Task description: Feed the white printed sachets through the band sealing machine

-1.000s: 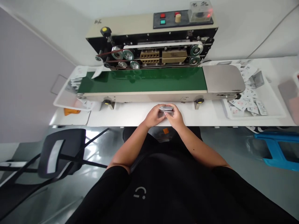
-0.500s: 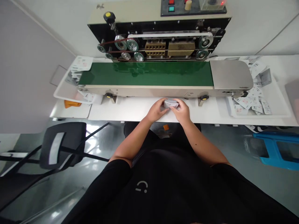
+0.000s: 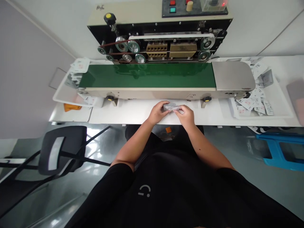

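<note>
Head view: left hand (image 3: 156, 113) and right hand (image 3: 186, 115) pinch one stack of printed sachets (image 3: 171, 107)

Both hands sit at the front of a white worktable (image 3: 128, 112). Fingers are together, clamped on the stack's two ends. Stack lies between the hands, just in front of the band sealer (image 3: 152, 93); cannot tell whether it touches the tabletop. Sachet count in the stack: too small to tell.

Sealer: one green conveyor belt (image 3: 147, 75), running left to right, one steel plate (image 3: 232, 76) at its right end, two yellow-capped front knobs (image 3: 110, 98).

White trays: two. Left tray (image 3: 62, 95) sits at the belt's left end, a few loose sachets (image 3: 87, 100) on it. Right tray (image 3: 282, 110) holds a loose heap of many sachets (image 3: 251, 101), uncounted.

One orange scrap (image 3: 72, 107) lies on the table by the left tray. Below the table edge: one black chair (image 3: 61, 150) at left, one blue plastic stool (image 3: 277, 150) at right.
</note>
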Demonstrator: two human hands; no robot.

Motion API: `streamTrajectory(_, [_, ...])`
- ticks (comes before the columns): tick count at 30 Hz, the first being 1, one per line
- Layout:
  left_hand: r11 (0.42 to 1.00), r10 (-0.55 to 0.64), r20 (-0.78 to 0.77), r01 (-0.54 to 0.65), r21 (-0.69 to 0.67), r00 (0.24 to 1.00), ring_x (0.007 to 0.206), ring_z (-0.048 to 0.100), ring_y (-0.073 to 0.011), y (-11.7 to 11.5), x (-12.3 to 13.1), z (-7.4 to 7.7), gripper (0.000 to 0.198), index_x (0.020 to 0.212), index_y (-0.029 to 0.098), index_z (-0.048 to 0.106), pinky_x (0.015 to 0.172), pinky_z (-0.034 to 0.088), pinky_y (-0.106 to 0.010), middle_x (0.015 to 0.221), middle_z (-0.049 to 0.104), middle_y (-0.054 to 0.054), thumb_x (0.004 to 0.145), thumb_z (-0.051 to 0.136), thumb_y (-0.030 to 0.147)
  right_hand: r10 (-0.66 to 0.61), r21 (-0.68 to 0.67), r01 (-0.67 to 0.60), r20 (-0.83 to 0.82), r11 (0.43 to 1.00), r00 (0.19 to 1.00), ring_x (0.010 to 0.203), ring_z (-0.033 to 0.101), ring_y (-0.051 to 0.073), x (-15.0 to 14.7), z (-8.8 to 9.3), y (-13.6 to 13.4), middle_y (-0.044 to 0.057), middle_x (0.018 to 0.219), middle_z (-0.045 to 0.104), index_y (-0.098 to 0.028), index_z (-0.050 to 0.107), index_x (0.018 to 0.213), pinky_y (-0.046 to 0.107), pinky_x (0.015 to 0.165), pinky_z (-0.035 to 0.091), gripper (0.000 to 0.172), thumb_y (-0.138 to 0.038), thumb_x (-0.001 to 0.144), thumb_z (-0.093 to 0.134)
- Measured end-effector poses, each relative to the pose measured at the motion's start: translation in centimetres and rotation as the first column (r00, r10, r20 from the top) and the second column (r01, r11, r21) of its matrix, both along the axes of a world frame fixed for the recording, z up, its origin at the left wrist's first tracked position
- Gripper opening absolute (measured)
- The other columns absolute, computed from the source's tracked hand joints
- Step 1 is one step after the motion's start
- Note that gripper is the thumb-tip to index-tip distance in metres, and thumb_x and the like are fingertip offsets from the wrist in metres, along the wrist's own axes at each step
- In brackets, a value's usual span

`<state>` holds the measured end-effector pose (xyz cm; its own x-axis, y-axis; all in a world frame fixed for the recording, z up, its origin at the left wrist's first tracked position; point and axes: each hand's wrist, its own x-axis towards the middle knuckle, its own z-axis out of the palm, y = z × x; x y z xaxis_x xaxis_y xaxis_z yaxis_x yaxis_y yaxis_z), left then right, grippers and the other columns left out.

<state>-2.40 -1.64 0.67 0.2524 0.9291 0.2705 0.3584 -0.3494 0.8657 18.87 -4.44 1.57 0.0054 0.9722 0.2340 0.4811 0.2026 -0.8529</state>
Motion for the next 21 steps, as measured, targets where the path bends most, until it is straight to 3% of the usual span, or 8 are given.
streamTrajectory(5, [0.998, -0.041, 0.027, 0.04, 0.049, 0.999, 0.101, 0.071, -0.0249, 0.3, -0.2, -0.2, 0.044, 0.119, 0.02, 0.073, 0.089, 0.056, -0.038, 0.11, 0.075, -0.011, 0.088, 0.083, 0.049, -0.038, 0.085, 0.04, -0.031, 0.996, 0.999, 0.096, 0.07, 0.025, 0.3, 0.6, -0.6, 0.008, 0.101, 0.073, -0.023, 0.074, 0.089, 0.043, 0.091, 0.062, 0.018, -0.041, 0.093, 0.072])
streamTrajectory(10, [0.996, -0.071, 0.059, 0.068, 0.055, 0.996, 0.097, 0.07, -0.0243, 0.5, -0.4, -0.3, 0.05, 0.116, 0.019, 0.074, 0.087, 0.055, -0.037, 0.105, 0.074, -0.01, 0.082, 0.087, 0.053, -0.1, -0.081, 0.088, -0.152, 0.993, 0.983, 0.095, 0.074, 0.024, 0.3, 0.1, -0.6, 0.007, 0.098, 0.075, -0.022, 0.073, 0.096, 0.041, 0.093, 0.063, 0.028, -0.049, 0.088, 0.076])
streamTrajectory(14, [0.996, -0.08, 0.053, 0.078, 0.035, 0.995, 0.097, 0.071, -0.0243, 0.5, -0.5, 0.0, 0.048, 0.113, 0.019, 0.075, 0.089, 0.055, -0.037, 0.105, 0.074, -0.009, 0.081, 0.089, 0.053, -0.053, -0.152, 0.021, -0.212, 0.988, 0.976, 0.086, 0.074, 0.021, -0.2, 0.3, -1.1, 0.005, 0.091, 0.074, -0.021, 0.065, 0.095, 0.035, 0.084, 0.063, 0.03, -0.05, 0.091, 0.073])
streamTrajectory(18, [0.997, -0.069, 0.046, 0.068, 0.028, 0.997, 0.095, 0.07, -0.0236, 0.4, -0.4, -0.1, 0.042, 0.11, 0.02, 0.075, 0.088, 0.055, -0.037, 0.102, 0.074, -0.009, 0.084, 0.087, 0.05, -0.101, -0.021, 0.099, -0.24, 0.995, 0.965, 0.083, 0.071, 0.017, 0.7, 2.5, -1.1, 0.005, 0.094, 0.071, -0.022, 0.062, 0.099, 0.031, 0.077, 0.061, 0.027, -0.047, 0.095, 0.07])
streamTrajectory(21, [0.997, -0.076, 0.051, 0.075, 0.03, 0.996, 0.095, 0.071, -0.0234, 0.4, -0.5, -0.3, 0.038, 0.11, 0.02, 0.075, 0.087, 0.055, -0.037, 0.103, 0.074, -0.009, 0.085, 0.086, 0.047, -0.183, 0.034, 0.206, -0.343, 0.978, 0.922, 0.074, 0.067, 0.014, 3.4, 5.9, 0.7, 0.003, 0.094, 0.068, -0.023, 0.061, 0.107, 0.027, 0.064, 0.058, 0.025, -0.043, 0.095, 0.072])
